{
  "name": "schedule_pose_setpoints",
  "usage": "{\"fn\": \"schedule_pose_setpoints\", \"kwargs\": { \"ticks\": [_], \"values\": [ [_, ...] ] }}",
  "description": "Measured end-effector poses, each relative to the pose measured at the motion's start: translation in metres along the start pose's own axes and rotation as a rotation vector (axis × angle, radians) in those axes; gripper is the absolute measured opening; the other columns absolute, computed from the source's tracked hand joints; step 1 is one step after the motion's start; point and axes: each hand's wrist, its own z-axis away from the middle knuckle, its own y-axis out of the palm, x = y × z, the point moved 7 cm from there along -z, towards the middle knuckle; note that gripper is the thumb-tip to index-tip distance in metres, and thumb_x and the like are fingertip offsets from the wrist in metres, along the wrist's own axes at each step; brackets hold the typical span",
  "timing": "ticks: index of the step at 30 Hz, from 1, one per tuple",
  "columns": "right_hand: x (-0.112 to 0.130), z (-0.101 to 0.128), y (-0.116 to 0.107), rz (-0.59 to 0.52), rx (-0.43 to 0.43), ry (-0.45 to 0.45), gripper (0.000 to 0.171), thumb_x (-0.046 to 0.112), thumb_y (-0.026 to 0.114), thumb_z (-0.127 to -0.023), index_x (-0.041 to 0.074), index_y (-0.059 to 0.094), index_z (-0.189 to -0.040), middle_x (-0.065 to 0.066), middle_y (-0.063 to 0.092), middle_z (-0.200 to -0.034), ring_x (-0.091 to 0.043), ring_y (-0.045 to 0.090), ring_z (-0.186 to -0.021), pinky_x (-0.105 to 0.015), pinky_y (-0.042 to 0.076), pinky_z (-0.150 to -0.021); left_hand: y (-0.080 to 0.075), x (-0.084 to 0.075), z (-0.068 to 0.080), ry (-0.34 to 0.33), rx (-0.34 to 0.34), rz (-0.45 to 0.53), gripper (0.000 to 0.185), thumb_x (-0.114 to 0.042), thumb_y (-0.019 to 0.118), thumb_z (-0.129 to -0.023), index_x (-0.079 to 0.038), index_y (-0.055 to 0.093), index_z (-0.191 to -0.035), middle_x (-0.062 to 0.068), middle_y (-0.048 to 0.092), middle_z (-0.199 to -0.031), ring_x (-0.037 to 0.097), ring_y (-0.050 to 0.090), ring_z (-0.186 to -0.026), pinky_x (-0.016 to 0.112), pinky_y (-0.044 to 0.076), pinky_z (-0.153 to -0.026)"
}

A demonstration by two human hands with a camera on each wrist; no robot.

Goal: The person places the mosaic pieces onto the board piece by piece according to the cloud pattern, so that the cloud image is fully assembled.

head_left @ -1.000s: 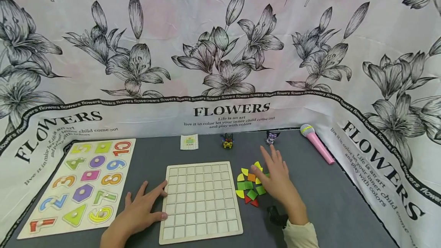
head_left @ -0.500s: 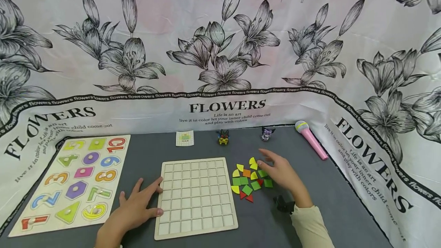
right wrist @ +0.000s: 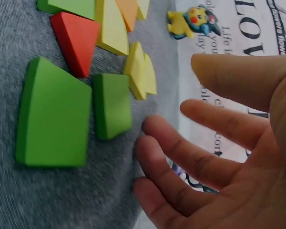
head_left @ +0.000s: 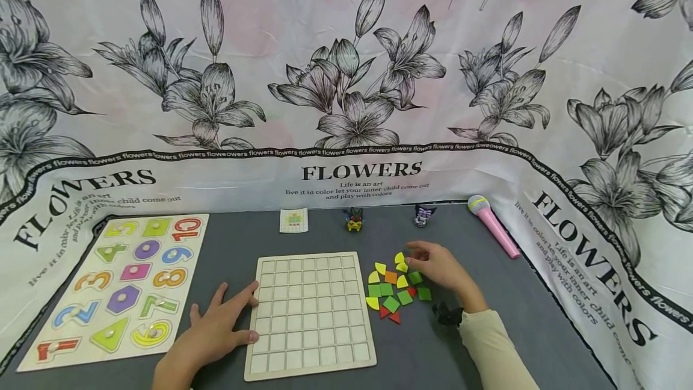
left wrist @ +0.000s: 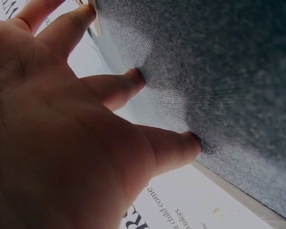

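A pale wooden grid board (head_left: 305, 318) lies on the grey cloth. My left hand (head_left: 211, 334) rests at its left edge, fingers spread and fingertips down on the cloth in the left wrist view. Right of the board lies a loose group of small flat pieces: green squares (head_left: 405, 297), yellow quarter-rounds (head_left: 373, 303), red triangles (head_left: 394, 318) and an orange square (head_left: 390, 277). My right hand (head_left: 441, 266) is at the group's far right side. In the right wrist view its thumb stands apart from its loosely bent fingers, nothing between them, beside a green piece (right wrist: 113, 106).
A number-and-shape puzzle board (head_left: 116, 294) lies at the left. Along the back are a small pattern card (head_left: 293, 220), two little figurines (head_left: 354, 220) and a pink toy microphone (head_left: 495, 230). A black object (head_left: 447, 314) sits by the right wrist. Flower-printed cloth (head_left: 363, 173) stands behind.
My right hand has drawn back to the right from over the pieces, its spread fingers now more bent. My left hand stays by the board.
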Motion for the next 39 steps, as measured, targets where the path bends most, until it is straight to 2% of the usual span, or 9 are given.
{"fn": "schedule_pose_setpoints", "kwargs": {
  "ticks": [8, 14, 18, 22, 25, 28, 33, 36, 39],
  "values": [
    [-0.002, -0.004, 0.004, -0.024, 0.022, 0.015, 0.045, 0.018, 0.072, -0.103, -0.006, 0.064, -0.140, -0.012, 0.072, -0.110, -0.023, 0.067, -0.092, -0.044, 0.058, -0.079, 0.000, 0.000, 0.002, -0.003, -0.005, 0.003, 0.099, -0.029, 0.092, -0.083, -0.014, 0.040, -0.166, 0.000, 0.065, -0.140, 0.062, 0.010, -0.155, 0.094, -0.003, -0.101],
    [0.008, -0.004, 0.003, -0.024, -0.042, 0.011, 0.041, 0.015, 0.073, -0.102, -0.003, 0.067, -0.139, -0.014, 0.070, -0.115, -0.026, 0.064, -0.098, -0.044, 0.055, -0.082, -0.007, -0.002, 0.000, 0.012, -0.025, -0.013, 0.098, -0.028, 0.092, -0.084, -0.013, 0.040, -0.166, 0.000, 0.065, -0.140, 0.061, 0.011, -0.155, 0.094, -0.003, -0.101],
    [0.021, 0.000, 0.008, 0.013, -0.072, -0.025, 0.034, 0.013, 0.075, -0.100, -0.001, 0.073, -0.131, -0.015, 0.067, -0.114, -0.029, 0.061, -0.100, -0.046, 0.052, -0.084, -0.009, -0.001, 0.000, 0.007, -0.026, -0.028, 0.098, -0.027, 0.092, -0.084, -0.013, 0.040, -0.166, -0.001, 0.066, -0.139, 0.061, 0.011, -0.155, 0.093, -0.002, -0.101],
    [0.030, 0.001, 0.019, 0.046, -0.042, -0.074, 0.027, 0.011, 0.078, -0.097, 0.000, 0.078, -0.122, -0.013, 0.064, -0.107, -0.030, 0.055, -0.096, -0.044, 0.047, -0.080, -0.008, 0.000, 0.000, 0.008, -0.024, -0.028, 0.099, -0.027, 0.092, -0.083, -0.013, 0.040, -0.166, -0.002, 0.066, -0.138, 0.061, 0.011, -0.155, 0.094, -0.003, -0.101],
    [0.029, 0.001, 0.030, 0.092, -0.021, -0.056, 0.022, 0.013, 0.081, -0.096, 0.006, 0.081, -0.117, -0.010, 0.060, -0.104, -0.029, 0.050, -0.098, -0.044, 0.043, -0.081, -0.007, 0.000, 0.001, 0.014, -0.024, -0.020, 0.098, -0.026, 0.092, -0.083, -0.013, 0.041, -0.165, -0.002, 0.066, -0.137, 0.061, 0.011, -0.155, 0.094, -0.003, -0.101],
    [0.025, 0.004, 0.039, 0.131, -0.025, -0.016, 0.018, 0.012, 0.083, -0.094, 0.011, 0.082, -0.112, -0.007, 0.058, -0.105, -0.030, 0.049, -0.103, -0.048, 0.042, -0.085, -0.006, -0.002, 0.001, 0.017, -0.024, -0.016, 0.098, -0.026, 0.093, -0.083, -0.012, 0.041, -0.165, -0.002, 0.067, -0.136, 0.061, 0.010, -0.155, 0.094, -0.004, -0.101],
    [0.021, 0.010, 0.045, 0.116, -0.054, 0.006, 0.016, 0.005, 0.084, -0.092, 0.010, 0.081, -0.106, -0.008, 0.058, -0.107, -0.032, 0.050, -0.108, -0.055, 0.045, -0.092, -0.003, -0.002, 0.002, 0.004, -0.011, -0.012, 0.098, -0.026, 0.093, -0.083, -0.011, 0.041, -0.165, -0.002, 0.067, -0.136, 0.062, 0.009, -0.155, 0.093, -0.005, -0.102],
    [0.020, 0.012, 0.047, 0.101, -0.074, 0.001, 0.015, 0.002, 0.083, -0.091, 0.010, 0.077, -0.103, -0.005, 0.059, -0.105, -0.028, 0.051, -0.104, -0.051, 0.045, -0.090, -0.002, -0.002, 0.004, 0.002, -0.006, -0.001, 0.098, -0.025, 0.093, -0.083, -0.011, 0.041, -0.165, -0.001, 0.067, -0.136, 0.062, 0.009, -0.155, 0.093, -0.005, -0.102],
    [0.020, 0.014, 0.046, 0.056, -0.090, -0.012, 0.016, -0.002, 0.080, -0.092, 0.010, 0.072, -0.100, -0.002, 0.063, -0.097, -0.022, 0.056, -0.091, -0.042, 0.049, -0.082, -0.001, -0.002, 0.005, 0.006, -0.008, 0.007, 0.098, -0.025, 0.093, -0.083, -0.011, 0.041, -0.165, -0.001, 0.067, -0.136, 0.061, 0.009, -0.155, 0.093, -0.006, -0.102]
  ]
}}
